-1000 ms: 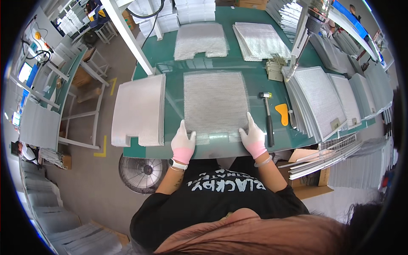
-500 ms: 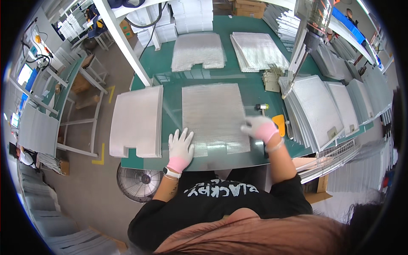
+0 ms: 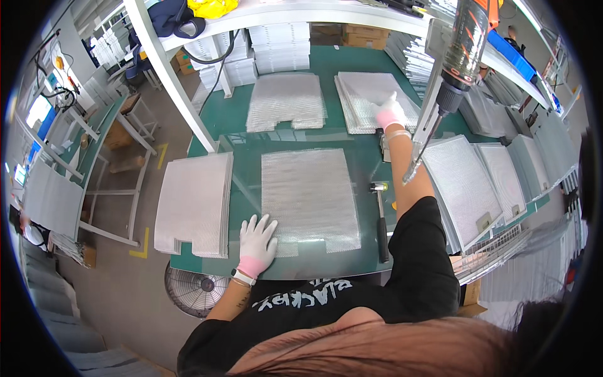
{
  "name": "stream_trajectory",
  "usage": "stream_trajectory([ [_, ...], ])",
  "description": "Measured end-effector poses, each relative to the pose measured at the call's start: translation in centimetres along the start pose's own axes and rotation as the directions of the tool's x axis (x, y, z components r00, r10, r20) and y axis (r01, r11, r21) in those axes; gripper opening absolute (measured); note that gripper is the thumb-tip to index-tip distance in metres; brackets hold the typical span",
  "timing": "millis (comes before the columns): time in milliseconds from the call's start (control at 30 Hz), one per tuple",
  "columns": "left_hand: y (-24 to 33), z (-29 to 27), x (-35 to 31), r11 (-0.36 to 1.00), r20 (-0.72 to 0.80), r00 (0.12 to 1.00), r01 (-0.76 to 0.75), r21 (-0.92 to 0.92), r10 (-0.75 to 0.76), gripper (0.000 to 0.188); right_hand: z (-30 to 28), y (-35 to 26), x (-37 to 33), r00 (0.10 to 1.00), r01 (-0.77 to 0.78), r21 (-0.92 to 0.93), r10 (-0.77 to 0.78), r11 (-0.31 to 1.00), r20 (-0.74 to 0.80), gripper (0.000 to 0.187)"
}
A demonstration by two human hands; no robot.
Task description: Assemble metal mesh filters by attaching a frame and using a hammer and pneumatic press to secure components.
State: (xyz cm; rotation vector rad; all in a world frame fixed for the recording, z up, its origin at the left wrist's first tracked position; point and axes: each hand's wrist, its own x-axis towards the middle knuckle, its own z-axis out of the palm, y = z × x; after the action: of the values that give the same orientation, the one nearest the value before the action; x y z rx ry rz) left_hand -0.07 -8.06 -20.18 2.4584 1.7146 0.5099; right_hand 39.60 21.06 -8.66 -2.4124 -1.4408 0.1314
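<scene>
Square to me on the table lies a silvery mesh sheet [image 3: 308, 195] with a notched near edge. My left hand [image 3: 257, 244], in a white glove with a pink cuff, rests flat at its near left corner, fingers spread. Stretched out to the far right, my gloved right hand [image 3: 391, 113] is over a fanned stack of mesh sheets [image 3: 361, 94]. Its fingers look apart, and no sheet is visibly lifted; whether it touches the top sheet is hard to tell.
Another mesh stack [image 3: 286, 97] lies at far centre, a thicker notched stack [image 3: 191, 201] at left. A small hammer [image 3: 382, 226] lies beside my right arm. Leaning panels [image 3: 465, 182] stand at right. A power screwdriver [image 3: 458, 69] hangs above, near a white frame post [image 3: 169, 75].
My right hand has moved from the centre sheet's right edge to the far right stack. My left hand stays by the near left corner. The view has tilted up, showing more of the shelf.
</scene>
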Motion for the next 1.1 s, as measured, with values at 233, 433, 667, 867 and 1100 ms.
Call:
stream_trajectory([
  [233, -0.2, 0.5, -0.3, 1.0, -0.019, 1.0, -0.002, -0.025, 0.001, 0.046, -0.3, 0.2, -2.7, 0.923, 0.172, -0.285, -0.053, 0.943, 0.381, 0.073],
  [433, 0.0, 0.2, -0.5, 0.998, -0.046, 0.999, -0.007, -0.062, 0.005, 0.045, 2.1, 1.4, -1.0, 0.993, -0.096, -0.077, 0.102, 0.992, 0.066, 0.092],
  [667, 0.6, -2.9, 3.4, 0.996, 0.257, 0.966, -0.031, 0.079, 0.01, 0.051, 1.8, 1.9, -1.7, 0.823, 0.538, 0.746, -0.049, 0.392, -0.567, 0.091],
  [867, 3.7, -5.2, 3.2, 0.99, -0.092, 0.993, 0.088, 0.114, -0.078, 0.062, 1.5, 1.3, -25.2, 0.747, 0.612, 0.786, -0.388, 0.084, -0.54, 0.099],
  [1100, 8.1, -4.8, 0.3, -0.095, -0.046, 0.878, -0.104, -0.99, -0.477, 0.042, -1.3, 2.5, -38.7, 0.623, 0.777, 0.289, -0.748, 0.559, -0.228, 0.085],
])
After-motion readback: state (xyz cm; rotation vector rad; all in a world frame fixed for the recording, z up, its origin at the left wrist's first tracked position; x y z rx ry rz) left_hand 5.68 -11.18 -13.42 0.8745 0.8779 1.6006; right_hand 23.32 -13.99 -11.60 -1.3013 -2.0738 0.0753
